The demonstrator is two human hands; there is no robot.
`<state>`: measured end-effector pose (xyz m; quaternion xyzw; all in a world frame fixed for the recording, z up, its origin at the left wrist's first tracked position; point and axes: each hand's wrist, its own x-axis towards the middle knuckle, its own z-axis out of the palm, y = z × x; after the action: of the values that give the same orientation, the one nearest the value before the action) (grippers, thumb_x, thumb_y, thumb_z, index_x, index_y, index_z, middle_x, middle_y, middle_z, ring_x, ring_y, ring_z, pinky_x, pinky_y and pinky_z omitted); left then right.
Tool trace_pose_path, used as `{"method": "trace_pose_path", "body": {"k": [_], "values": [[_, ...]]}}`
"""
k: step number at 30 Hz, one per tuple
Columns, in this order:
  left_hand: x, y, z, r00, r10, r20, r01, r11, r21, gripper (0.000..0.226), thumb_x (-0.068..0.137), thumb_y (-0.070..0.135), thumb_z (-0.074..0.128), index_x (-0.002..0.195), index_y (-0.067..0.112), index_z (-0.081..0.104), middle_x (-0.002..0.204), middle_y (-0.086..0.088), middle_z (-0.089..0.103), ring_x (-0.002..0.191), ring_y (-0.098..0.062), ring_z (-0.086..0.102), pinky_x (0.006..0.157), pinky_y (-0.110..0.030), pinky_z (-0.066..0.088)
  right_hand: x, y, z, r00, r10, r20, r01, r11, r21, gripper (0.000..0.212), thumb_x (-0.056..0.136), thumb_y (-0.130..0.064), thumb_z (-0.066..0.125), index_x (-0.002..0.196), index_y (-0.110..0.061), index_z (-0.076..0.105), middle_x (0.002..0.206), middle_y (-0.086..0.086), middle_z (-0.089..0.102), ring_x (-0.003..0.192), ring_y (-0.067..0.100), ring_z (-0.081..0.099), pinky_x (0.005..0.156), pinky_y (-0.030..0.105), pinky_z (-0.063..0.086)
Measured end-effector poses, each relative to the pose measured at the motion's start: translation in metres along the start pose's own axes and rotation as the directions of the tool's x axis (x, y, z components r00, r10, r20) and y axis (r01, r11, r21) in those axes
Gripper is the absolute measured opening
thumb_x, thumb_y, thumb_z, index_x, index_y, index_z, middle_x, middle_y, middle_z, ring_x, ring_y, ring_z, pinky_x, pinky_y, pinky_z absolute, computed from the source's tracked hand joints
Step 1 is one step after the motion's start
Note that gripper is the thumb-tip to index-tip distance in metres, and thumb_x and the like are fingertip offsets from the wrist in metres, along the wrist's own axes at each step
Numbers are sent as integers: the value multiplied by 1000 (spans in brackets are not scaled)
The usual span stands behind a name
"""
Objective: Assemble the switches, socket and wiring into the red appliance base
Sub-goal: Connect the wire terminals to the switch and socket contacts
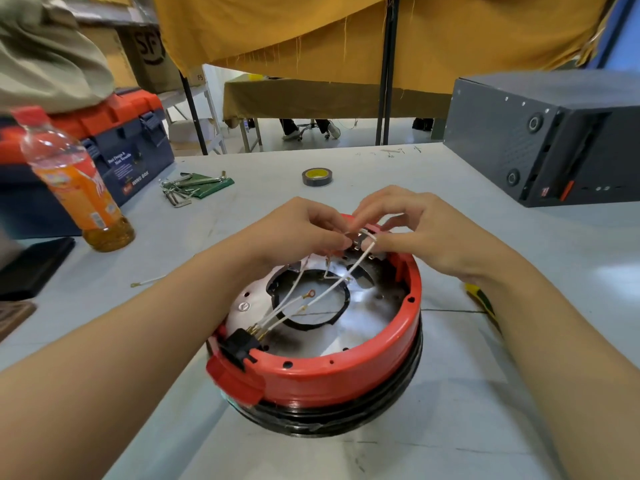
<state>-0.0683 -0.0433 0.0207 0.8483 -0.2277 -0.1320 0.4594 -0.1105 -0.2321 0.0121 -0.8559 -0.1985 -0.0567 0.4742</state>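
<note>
Red appliance base [332,372] at table [485,393] centre, open side up, resting on a black ring. Black socket [239,344] seated in near-left rim notch; white wires [311,299] running from it across the metal floor to the far rim. Left hand [298,230] and right hand [415,230] both over far rim, fingertips pinching white wires and a small metal-tabbed part [360,240]; part largely hidden by fingers. Loose wire [147,281] left of base. Beyond base: tape roll [317,176]. Far left of base: hex keys [180,192], orange drink bottle [74,181], toolbox [128,150]. Far right of base: dark computer case [540,140].
</note>
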Motion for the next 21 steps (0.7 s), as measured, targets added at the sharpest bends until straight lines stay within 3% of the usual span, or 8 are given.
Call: {"method": "trace_pose_path", "body": {"k": [2, 4, 6, 9, 12, 15, 18, 21], "values": [[-5, -1, -2, 1000, -3, 25, 5, 997, -78, 19, 84, 3, 65, 99, 13, 71, 89, -1, 73, 80, -10, 68, 77, -21, 53, 0, -6, 1, 1000, -6, -2, 6, 999, 52, 12, 81, -11, 70, 85, -21, 76, 92, -4, 68, 79, 23, 63, 77, 32, 53], [-11, -3, -6, 1000, 0, 30, 4, 992, -122, 22, 85, 2, 63, 103, 13, 69, 99, -9, 73, 93, -21, 69, 89, -30, 54, 2, -11, 3, 999, -18, -35, 19, 999, 31, 8, 82, -13, 69, 83, -17, 76, 81, 1, 71, 67, 17, 63, 70, 24, 52], [-18, -4, -12, 1000, 12, 12, -11, 992, -127, 20, 86, 6, 64, 103, 14, 69, 101, -7, 73, 98, -24, 68, 92, -33, 53, 5, -17, 6, 997, -43, -70, 45, 998, 36, 7, 82, -15, 69, 79, -18, 75, 78, 4, 72, 69, 9, 63, 70, 18, 50], [-28, -7, -22, 999, 18, -51, -25, 989, -144, 15, 88, 18, 63, 100, 13, 71, 99, -9, 73, 98, -26, 67, 84, -27, 54, 10, -25, 10, 995, -50, -90, 54, 998, 40, 9, 83, -17, 69, 76, -21, 74, 75, 3, 72, 71, 9, 64, 72, 18, 50], [-38, -9, -29, 997, 16, -73, -32, 974, -223, 29, 90, 34, 56, 91, 10, 71, 91, -10, 73, 84, -26, 69, 67, -22, 56, 15, -32, 13, 996, -36, -84, 35, 999, -9, 9, 85, -17, 69, 80, -12, 75, 66, 0, 70, 63, 5, 62, 67, 15, 49], [-46, -8, -34, 997, 10, -80, -34, 952, -305, 39, 74, 51, 60, 79, 15, 73, 83, -11, 73, 72, -19, 68, 59, -20, 54, 20, -38, 17, 996, -2, -87, -1, 1000, -28, 10, 83, -18, 70, 81, -10, 74, 63, 2, 67, 58, 8, 59, 64, 19, 48], [-50, -10, -36, 995, 47, -82, -69, 955, -287, 25, 73, 35, 71, 83, 12, 72, 73, -8, 71, 61, -11, 64, 57, -19, 53, 24, -40, 21, 993, 53, -110, -56, 998, -24, 8, 82, -19, 71, 82, -11, 72, 58, 3, 64, 57, 17, 55, 63, 30, 47], [-49, -10, -36, 992, 42, -118, -74, 958, -276, 3, 78, 7, 71, 80, 9, 70, 62, -7, 68, 53, -9, 61, 52, -18, 51, 28, -39, 27, 984, 92, -155, -102, 993, -58, 8, 81, -20, 73, 80, -14, 68, 52, -5, 62, 54, 13, 54, 61, 28, 46]]}}
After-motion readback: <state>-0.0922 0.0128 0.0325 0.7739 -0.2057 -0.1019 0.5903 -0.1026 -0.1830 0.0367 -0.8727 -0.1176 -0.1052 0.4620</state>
